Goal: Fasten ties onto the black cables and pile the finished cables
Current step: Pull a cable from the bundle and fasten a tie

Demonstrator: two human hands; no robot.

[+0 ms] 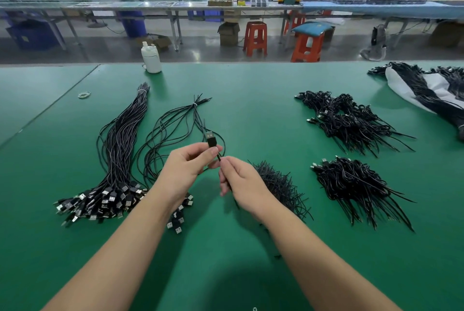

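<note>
- The left hand (187, 165) pinches a black cable (212, 141) just below its plug, which stands up above the thumb and fingers (213, 152), over the middle of the green desk (251, 109).
- The right hand (241, 182) has its fingers curled in, thumb and forefinger nipping something thin and black right beside the left thumb (most likely a tie, but it is too small to be sure).
- Good form for this step, as I judge it: hold the cable firm just under the plug, bring the tie close to the grip, and wrap it snug so the loops cannot slip out.
- The cable's tail trails away toward the loose bundle (175, 125), bound near its far tip by a pale band, so a gentle pull to free it before coiling seems wise.
- The stock of ties (278, 185) lies as a dark heap on the desk just behind the right hand, within easy reach.
- Left of the hands lies the thick bundle (118, 150) of untied cables, plugs fanned out toward the near edge.
- To the right sit two finished piles (351, 120) and (351, 182), one beyond the other, which is where this cable should land.
- Containers: a white bottle (151, 58) stands at the far edge of the desk, capped, contents hidden.
- At far right a pale bag (406, 88) lies open with more black cables spilling across it.
</note>
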